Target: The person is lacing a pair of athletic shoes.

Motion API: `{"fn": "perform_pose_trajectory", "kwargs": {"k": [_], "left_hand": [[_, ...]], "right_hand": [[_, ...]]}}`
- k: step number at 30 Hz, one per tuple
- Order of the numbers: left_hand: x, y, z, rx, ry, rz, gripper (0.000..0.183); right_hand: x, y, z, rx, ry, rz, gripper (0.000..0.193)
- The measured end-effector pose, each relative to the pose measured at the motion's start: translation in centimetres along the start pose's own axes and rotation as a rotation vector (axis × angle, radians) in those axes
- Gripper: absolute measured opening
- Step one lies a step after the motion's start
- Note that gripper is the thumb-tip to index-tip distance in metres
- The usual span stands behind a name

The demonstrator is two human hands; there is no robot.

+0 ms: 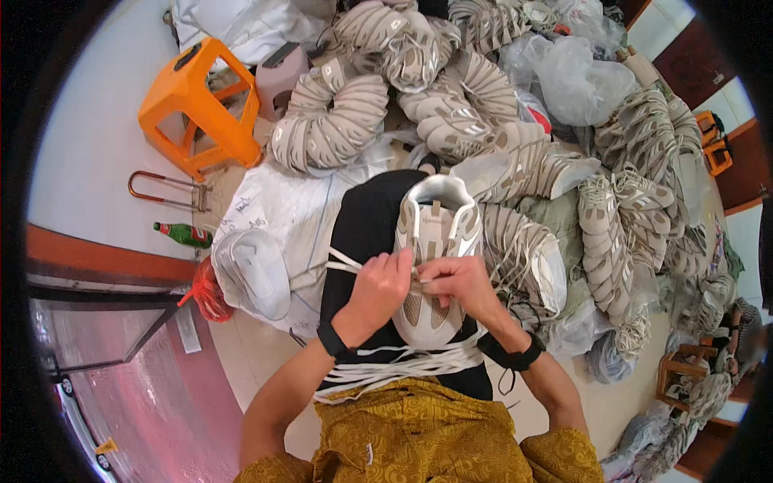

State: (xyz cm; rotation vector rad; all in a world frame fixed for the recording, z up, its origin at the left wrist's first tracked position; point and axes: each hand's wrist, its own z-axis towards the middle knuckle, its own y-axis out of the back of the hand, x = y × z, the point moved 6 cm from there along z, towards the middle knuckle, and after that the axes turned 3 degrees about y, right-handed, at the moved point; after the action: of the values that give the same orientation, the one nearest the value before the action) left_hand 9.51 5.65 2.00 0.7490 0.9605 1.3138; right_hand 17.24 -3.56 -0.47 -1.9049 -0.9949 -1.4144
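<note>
A beige and white sneaker (429, 324) rests on my lap over black cloth (366, 205), its toe towards me. My left hand (382, 283) is closed at the left side of the lacing, and a white shoelace (345, 259) trails out leftward from it. Pinched fingers of my right hand (460, 282) touch the front of the lacing and appear to hold the shoelace too, though its end is mostly hidden. A bundle of loose white laces (403, 366) lies across my lap below the toe. Dark bands circle both wrists.
Rows of nested sneakers (330, 121) lie ahead and to the right. An orange stool (197, 105) stands far left, near a green bottle (185, 234) and a red plastic bag (208, 291). White shoe parts (251, 274) sit on a white sack (278, 201). Another person (745, 338) is at far right.
</note>
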Motion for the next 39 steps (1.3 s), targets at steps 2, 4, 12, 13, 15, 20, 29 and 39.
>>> {"fn": "perform_pose_trajectory", "kwargs": {"k": [2,4,12,13,15,20,29,39], "left_hand": [[-0.3,0.4,-0.1,-0.044,-0.016,0.040,0.032],[-0.8,-0.2,-0.1,0.105,-0.127,0.075,0.036],[2.4,-1.9,2.0,0.637,0.038,-0.176,0.014],[2.4,-2.1,2.4,0.616,0.057,-0.195,0.017],[2.4,-2.4,2.9,0.614,0.129,-0.219,0.021],[-1.0,-0.5,2.9,0.454,-0.166,0.054,0.008],[-1.3,-1.5,4.2,0.348,0.219,-0.361,0.006],[-0.7,-3.1,3.6,0.403,0.417,-0.543,0.010]], "right_hand": [[-0.3,-0.5,-0.2,0.026,-0.040,-0.002,0.006],[0.0,-0.8,-0.3,0.009,-0.001,-0.063,0.004],[0.7,1.9,-1.4,-0.050,0.116,-0.248,0.016],[0.0,3.4,-1.6,-0.165,0.042,-0.113,0.013],[-0.2,4.9,-1.9,-0.174,0.127,-0.097,0.014],[-0.2,5.0,-1.8,-0.212,0.394,-0.511,0.016],[0.7,3.8,-1.4,-0.186,0.544,-0.844,0.009],[0.2,4.1,0.0,-0.165,0.386,-0.901,0.014]]}}
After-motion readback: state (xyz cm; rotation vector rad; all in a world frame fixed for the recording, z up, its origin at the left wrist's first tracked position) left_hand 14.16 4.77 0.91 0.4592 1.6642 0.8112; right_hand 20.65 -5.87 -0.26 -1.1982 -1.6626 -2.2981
